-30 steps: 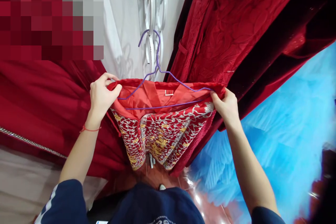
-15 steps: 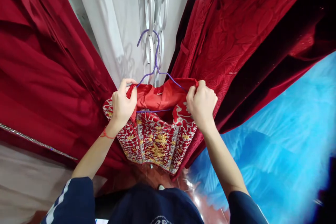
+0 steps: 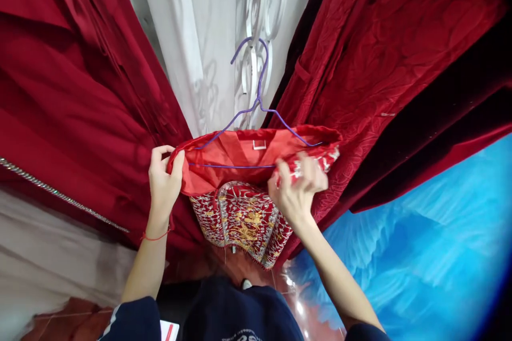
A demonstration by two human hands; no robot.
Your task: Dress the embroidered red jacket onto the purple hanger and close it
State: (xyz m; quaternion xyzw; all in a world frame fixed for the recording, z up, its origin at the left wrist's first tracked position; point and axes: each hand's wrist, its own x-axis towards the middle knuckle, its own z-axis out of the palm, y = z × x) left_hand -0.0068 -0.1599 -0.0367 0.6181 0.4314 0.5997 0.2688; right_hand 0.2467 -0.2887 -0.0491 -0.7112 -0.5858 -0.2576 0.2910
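A red top (image 3: 250, 218) with silver and gold embroidery hangs on a purple wire hanger (image 3: 261, 82). The hanger's hook passes through a white ring, and its arms sit inside the neckline. Bright orange-red lining with a small white label (image 3: 260, 145) shows in the gaping neck. My left hand (image 3: 165, 178) is closed on the top's left shoulder edge, thumb on the lining. On the right, my right hand (image 3: 299, 186) is on the embroidered front edge near the shoulder, its fingers curled over the cloth and blurred by motion.
Red drapes or garments (image 3: 76, 90) hang on the left, with a glittering trim. More red patterned and velvet clothing (image 3: 360, 64) hangs on the right, beside bright blue fabric (image 3: 400, 245). Linked white rings (image 3: 277, 5) hang before a white panel. Below lies a glossy reddish tiled floor (image 3: 76, 322).
My left hand has moved left and down, and the neckline is spread wider. My right hand has shifted from the outer shoulder to the front edge. More lining and the label now show.
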